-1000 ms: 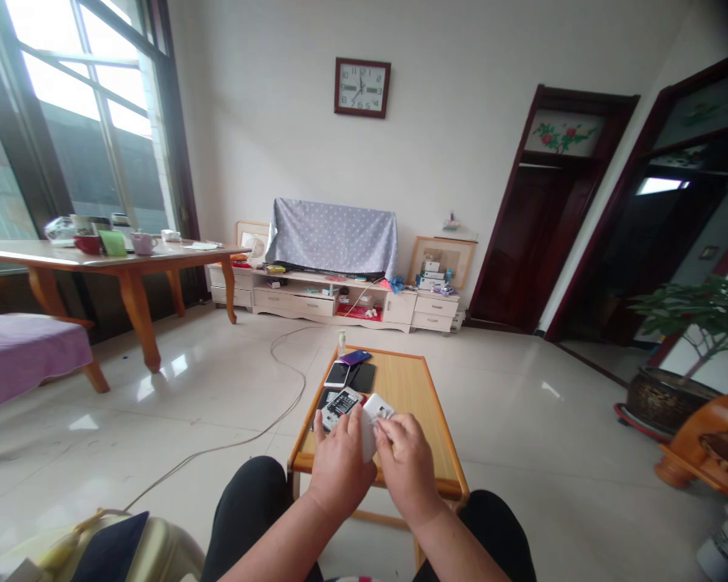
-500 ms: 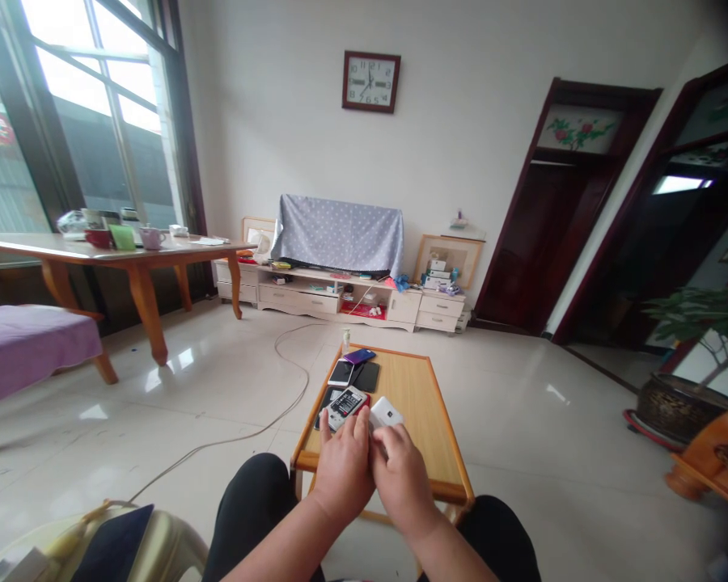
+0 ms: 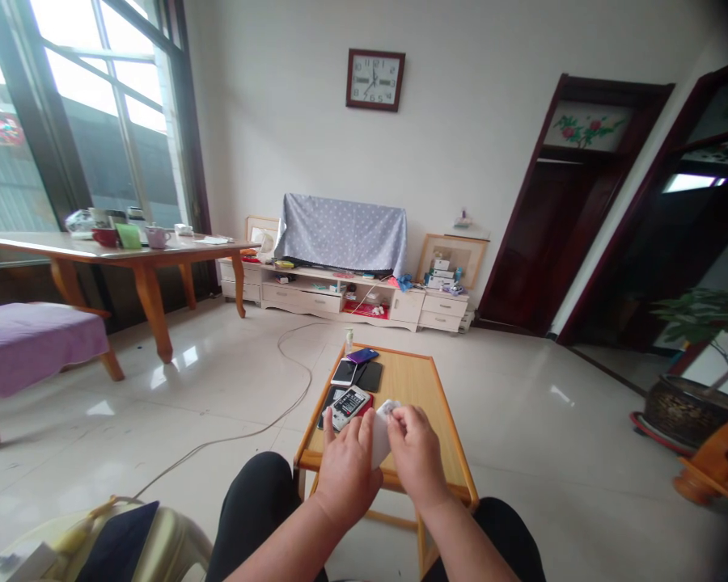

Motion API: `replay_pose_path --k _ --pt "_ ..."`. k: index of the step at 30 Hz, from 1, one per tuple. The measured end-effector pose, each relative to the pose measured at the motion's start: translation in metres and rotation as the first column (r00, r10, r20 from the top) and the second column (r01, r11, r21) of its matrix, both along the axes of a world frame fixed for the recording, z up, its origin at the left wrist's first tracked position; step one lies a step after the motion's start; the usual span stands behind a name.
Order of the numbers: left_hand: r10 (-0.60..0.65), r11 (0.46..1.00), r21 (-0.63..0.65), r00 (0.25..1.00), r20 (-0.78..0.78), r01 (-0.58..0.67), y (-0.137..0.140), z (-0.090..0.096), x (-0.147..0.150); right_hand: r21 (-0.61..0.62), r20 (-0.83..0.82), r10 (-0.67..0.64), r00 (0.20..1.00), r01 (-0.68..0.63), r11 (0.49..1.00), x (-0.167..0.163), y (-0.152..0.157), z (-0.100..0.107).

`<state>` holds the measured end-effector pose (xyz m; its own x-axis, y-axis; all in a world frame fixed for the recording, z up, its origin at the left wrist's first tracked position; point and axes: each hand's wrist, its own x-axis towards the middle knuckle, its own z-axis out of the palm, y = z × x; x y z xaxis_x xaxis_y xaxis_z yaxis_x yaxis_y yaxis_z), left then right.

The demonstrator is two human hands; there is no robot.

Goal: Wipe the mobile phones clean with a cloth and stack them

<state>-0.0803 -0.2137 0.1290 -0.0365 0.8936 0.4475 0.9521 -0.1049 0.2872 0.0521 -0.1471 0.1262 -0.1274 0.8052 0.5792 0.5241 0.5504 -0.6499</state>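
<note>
A white phone back cover (image 3: 381,440) is tilted up between my hands over the front of the small wooden table (image 3: 409,396). My left hand (image 3: 349,465) grips its left side, thumb below, with one finger stretched apart. The fingertips of my right hand (image 3: 416,444) pinch the cover's upper right edge. Just beyond my left fingers lies an opened phone (image 3: 349,406), its battery and inner parts showing; whether a finger touches it I cannot tell. A red edge shows beside it. Farther back lie a white phone (image 3: 344,372), a black phone (image 3: 370,377) and a purple-blue phone (image 3: 362,355).
A small bottle (image 3: 349,341) stands at the table's far left corner. A cable (image 3: 248,434) runs over the floor to the left. A stool (image 3: 175,537) with a dark tablet-like object (image 3: 118,541) stands at lower left, and a potted plant (image 3: 683,408) at right.
The white cover has turned from lying flat to a steeper tilt. My right hand has shifted right and up to its edge. The view has moved slightly left.
</note>
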Motion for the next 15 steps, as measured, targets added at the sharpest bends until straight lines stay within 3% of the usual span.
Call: replay_pose_path --k 3,9,13,15 --pt "-0.016 1.0 0.011 0.999 -0.033 0.016 -0.002 -0.001 0.001 -0.017 -0.066 -0.072 0.995 0.071 0.997 0.007 0.012 0.008" --pt "-0.035 0.998 0.058 0.998 -0.046 0.037 -0.002 -0.006 0.004 0.006 -0.023 0.088 0.996 -0.088 0.996 -0.003 0.001 0.003" --pt "-0.038 0.999 0.018 0.998 -0.05 0.039 -0.001 -0.005 0.002 -0.019 -0.061 -0.02 0.998 0.019 1.0 0.005 0.011 0.01" --pt "-0.03 0.999 0.01 0.998 -0.046 0.03 0.0 -0.004 0.001 -0.016 -0.05 -0.013 0.999 0.013 1.0 0.007 0.009 0.011"
